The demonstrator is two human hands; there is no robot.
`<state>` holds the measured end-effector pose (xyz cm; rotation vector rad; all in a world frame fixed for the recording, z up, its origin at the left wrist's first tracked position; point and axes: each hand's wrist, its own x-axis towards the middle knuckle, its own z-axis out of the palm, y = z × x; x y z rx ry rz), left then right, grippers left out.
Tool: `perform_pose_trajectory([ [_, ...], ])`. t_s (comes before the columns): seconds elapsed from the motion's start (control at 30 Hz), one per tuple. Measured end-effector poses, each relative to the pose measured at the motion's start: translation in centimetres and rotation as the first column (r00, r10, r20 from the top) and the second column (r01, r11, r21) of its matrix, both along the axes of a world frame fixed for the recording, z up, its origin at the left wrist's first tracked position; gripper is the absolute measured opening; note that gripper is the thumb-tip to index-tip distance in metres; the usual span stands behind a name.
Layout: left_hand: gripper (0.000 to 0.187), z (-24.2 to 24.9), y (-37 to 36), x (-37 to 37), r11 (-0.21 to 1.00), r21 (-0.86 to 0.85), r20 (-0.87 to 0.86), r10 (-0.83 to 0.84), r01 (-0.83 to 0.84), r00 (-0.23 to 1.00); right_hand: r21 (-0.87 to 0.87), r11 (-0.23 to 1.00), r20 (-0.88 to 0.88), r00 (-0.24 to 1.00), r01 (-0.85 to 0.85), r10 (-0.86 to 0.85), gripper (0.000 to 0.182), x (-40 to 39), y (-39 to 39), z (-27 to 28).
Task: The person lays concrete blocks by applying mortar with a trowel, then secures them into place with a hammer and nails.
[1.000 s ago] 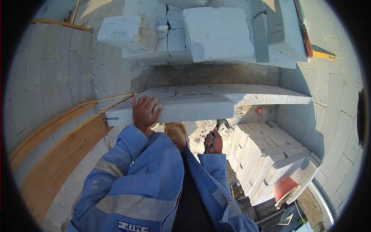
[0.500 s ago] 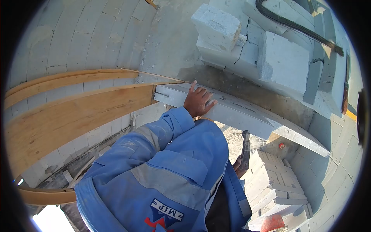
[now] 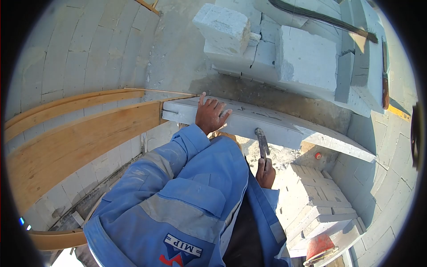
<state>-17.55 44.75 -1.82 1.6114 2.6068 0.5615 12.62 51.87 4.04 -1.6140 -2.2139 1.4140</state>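
Hammer (image 3: 262, 144), mid-frame — judged stiff, head-heavy; best held low; clasped by right grip (image 3: 265, 173); left grip (image 3: 211, 115) splayed, empty, on blockwork (image 3: 284, 135).

Our left hand (image 3: 211, 116) is on the low wall (image 3: 267, 127). Big blocks (image 3: 307, 58) sit behind it. Long boards (image 3: 89, 144) run to our left. On our right — past the right hand (image 3: 266, 174) and its hammer (image 3: 263, 141) — we see a stack of blocks (image 3: 311, 196), with a bucket (image 3: 319, 244) at its near end.
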Motion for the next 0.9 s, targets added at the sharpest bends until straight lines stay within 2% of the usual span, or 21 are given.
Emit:
perform_pose_trajectory([
  [0.07,0.026,0.8,0.3,0.0,1.0,-0.006,0.012,-0.012,0.012,1.0,-0.084,0.996,0.009,0.999,0.044,-0.044,0.034,0.1,0.0,1.5],
  [0.17,0.031,0.7,0.6,0.2,0.999,0.025,-0.008,-0.024,0.024,1.0,-0.013,0.994,-0.008,0.994,0.113,-0.113,0.032,2.3,-0.9,1.4],
  [0.3,0.029,0.8,0.6,0.2,1.0,-0.003,-0.02,-0.019,0.019,1.0,0.164,0.971,-0.193,0.971,0.174,-0.141,0.028,5.4,-0.9,3.5],
  [0.37,0.028,0.9,0.4,0.2,1.0,-0.013,-0.003,-0.022,0.022,1.0,0.254,0.953,-0.256,0.962,0.165,-0.098,0.029,6.2,-0.9,3.8],
  [0.47,0.027,0.8,0.7,-0.1,0.999,-0.003,-0.022,-0.044,0.044,0.999,0.262,0.951,-0.209,0.972,0.166,-0.112,0.03,6.3,-0.9,0.3],
  [0.5,0.027,0.8,0.7,-0.2,0.999,-0.002,-0.022,-0.039,0.039,0.999,0.179,0.976,-0.011,0.992,0.128,-0.128,0.029,5.4,-0.3,-0.7],
  [0.57,0.026,0.7,-0.1,0.5,0.999,-0.013,-0.01,-0.029,0.029,1.0,0.161,0.979,0.091,0.986,0.127,-0.143,0.028,4.3,0.1,-1.3],
  [0.6,0.026,0.7,0.0,0.6,1.0,-0.015,-0.014,-0.025,0.025,1.0,0.159,0.97,-0.006,0.983,0.185,-0.186,0.029,4.1,-0.3,-1.5],
  [0.7,0.026,0.7,0.4,0.0,0.998,-0.029,-0.028,-0.049,0.048,0.998,0.092,0.944,-0.129,0.944,0.317,-0.305,0.031,4.1,-2.2,-0.5],
  [0.9,0.03,0.4,0.6,0.0,0.992,-0.035,-0.011,-0.122,0.122,0.992,-0.032,0.842,-0.042,0.841,0.539,-0.54,0.04,6.8,-6.6,1.3],
])
